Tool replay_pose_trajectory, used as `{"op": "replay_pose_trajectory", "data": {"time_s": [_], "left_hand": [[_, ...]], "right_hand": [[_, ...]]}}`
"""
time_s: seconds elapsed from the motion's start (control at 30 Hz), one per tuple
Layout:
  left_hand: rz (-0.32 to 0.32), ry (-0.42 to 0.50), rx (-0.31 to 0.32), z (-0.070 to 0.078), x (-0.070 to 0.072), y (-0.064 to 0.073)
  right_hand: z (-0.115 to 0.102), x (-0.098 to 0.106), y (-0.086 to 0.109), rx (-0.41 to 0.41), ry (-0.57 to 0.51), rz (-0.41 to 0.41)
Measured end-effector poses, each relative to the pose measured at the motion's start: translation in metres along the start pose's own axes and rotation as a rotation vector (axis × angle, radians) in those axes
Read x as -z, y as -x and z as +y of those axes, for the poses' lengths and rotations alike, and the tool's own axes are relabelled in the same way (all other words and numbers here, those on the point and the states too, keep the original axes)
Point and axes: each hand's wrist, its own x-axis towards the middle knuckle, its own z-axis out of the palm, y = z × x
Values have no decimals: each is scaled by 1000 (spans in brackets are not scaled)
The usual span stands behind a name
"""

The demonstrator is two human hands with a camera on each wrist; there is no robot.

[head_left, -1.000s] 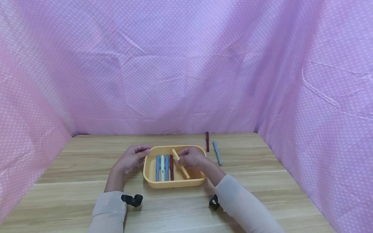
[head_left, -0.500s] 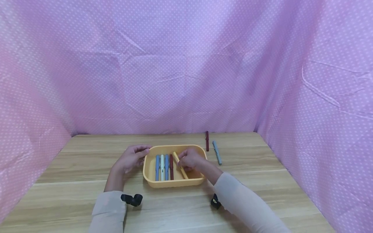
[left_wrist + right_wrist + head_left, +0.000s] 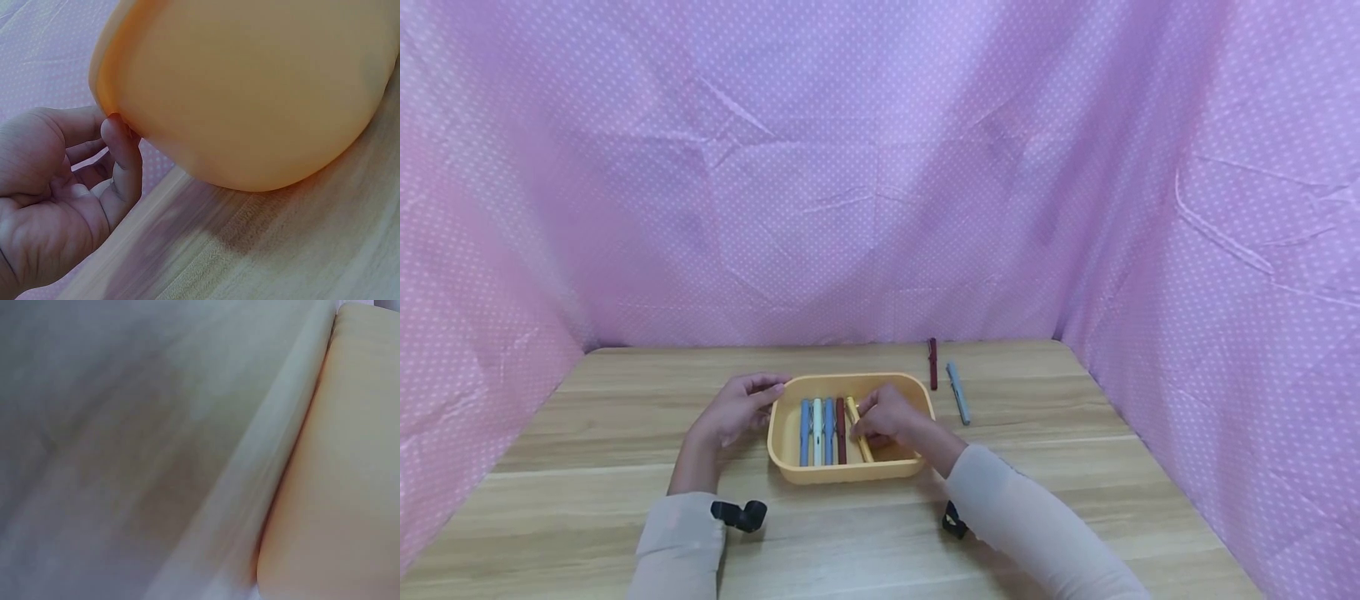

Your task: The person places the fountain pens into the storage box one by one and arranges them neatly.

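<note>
My left hand [image 3: 739, 412] pinches the left rim of a yellow plastic tray [image 3: 850, 475] between thumb and fingers; the left wrist view shows the thumb [image 3: 122, 156] on its edge. Reaching into the tray's right half, my right hand [image 3: 891, 417] holds a yellow pen [image 3: 866, 450] by its middle, slightly slanted. Left of that pen lie a dark red pen [image 3: 841, 429], a blue pen [image 3: 829, 432], a pale green pen [image 3: 817, 432] and another blue pen [image 3: 805, 432], side by side. Only the tray's outer wall [image 3: 337, 475] and table show in the right wrist view.
On the wooden table [image 3: 625, 417], beyond the tray's right side, lie a dark red pen [image 3: 933, 364] and a grey-blue pen [image 3: 958, 393]. A pink dotted cloth [image 3: 820, 208] hangs behind and along both sides.
My right hand has lowered the yellow pen into the tray and shifted it left toward the dark red pen; it slants less now. My left hand has stayed on the rim.
</note>
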Motion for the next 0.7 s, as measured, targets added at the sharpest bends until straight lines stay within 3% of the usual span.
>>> {"op": "replay_pose_trajectory", "data": {"time_s": [0.7], "left_hand": [[12,-17,-1,-2,-1,0]], "right_hand": [[-1,-2,2,-24,-44,-15]]}}
